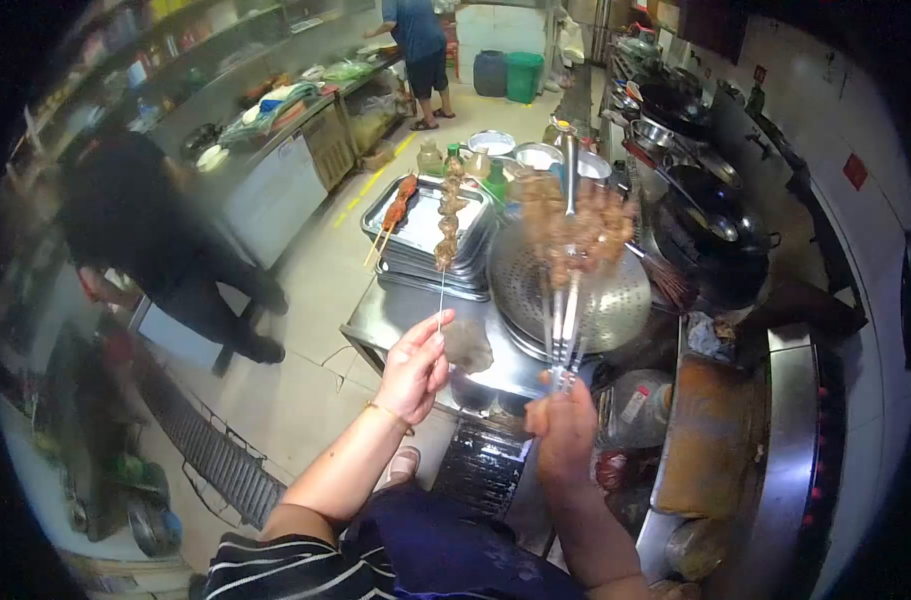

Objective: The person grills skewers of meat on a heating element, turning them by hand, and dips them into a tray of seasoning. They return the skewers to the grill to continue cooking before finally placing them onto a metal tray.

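Note:
My left hand [415,370] pinches the thin end of one meat skewer [448,222], which stands upright in front of a stack of metal trays [467,285]. On the top tray lie reddish skewers [399,205], their sticks poking over its near left edge. My right hand [563,420] is closed round the ends of several metal skewers, blurred by motion. Their browned meat [575,225] fans out above a large perforated metal strainer [625,300]. Both hands are raised and apart, over the near side of the steel table [368,318].
Bottles and bowls [490,143] stand behind the trays. Black woks [710,230] line the right wall. One person in dark clothes [140,210] is at the left, another person [418,50] at the far counter. A green bin [523,77] stands at the back.

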`<state>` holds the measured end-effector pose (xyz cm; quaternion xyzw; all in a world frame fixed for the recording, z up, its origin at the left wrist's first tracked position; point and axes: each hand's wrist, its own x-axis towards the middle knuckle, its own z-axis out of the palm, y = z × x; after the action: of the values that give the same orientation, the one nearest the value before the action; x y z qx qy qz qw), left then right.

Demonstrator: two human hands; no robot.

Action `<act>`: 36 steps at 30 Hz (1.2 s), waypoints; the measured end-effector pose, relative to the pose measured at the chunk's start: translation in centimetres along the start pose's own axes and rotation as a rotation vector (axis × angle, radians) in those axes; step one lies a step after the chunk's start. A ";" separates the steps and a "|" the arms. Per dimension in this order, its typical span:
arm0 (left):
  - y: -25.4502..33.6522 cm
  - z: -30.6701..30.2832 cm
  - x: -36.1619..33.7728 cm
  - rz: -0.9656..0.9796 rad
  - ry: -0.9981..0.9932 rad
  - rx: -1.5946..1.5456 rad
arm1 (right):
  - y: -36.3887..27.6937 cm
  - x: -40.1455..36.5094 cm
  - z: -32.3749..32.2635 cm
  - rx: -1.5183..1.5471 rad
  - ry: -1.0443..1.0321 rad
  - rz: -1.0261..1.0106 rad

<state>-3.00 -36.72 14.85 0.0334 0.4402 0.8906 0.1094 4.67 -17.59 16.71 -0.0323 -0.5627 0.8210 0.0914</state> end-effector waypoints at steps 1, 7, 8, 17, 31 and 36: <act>0.4 -1.9 1.5 -0.016 0.019 0.001 | 1.4 1.0 2.1 0.003 -0.018 0.019; 1.7 -13.4 9.5 -0.162 0.033 -0.001 | 12.7 8.9 12.1 -0.067 0.006 0.006; 2.0 -14.6 10.8 -0.192 0.030 -0.019 | 14.1 10.4 13.3 -0.144 0.051 0.058; 3.4 -20.9 15.1 -0.391 -0.054 0.063 | 21.3 17.4 19.9 -0.149 0.190 0.039; 2.9 -32.2 -0.4 -0.703 -0.047 0.571 | 24.8 16.2 17.3 0.069 0.269 0.236; 4.6 -36.1 -7.7 -0.739 0.277 0.612 | 27.7 10.2 16.1 -0.228 0.046 0.523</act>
<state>-1.85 -69.26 -3.25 -0.2129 0.6742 0.6183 0.3433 -11.03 -40.19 -2.67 -0.2049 -0.6217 0.7471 -0.1152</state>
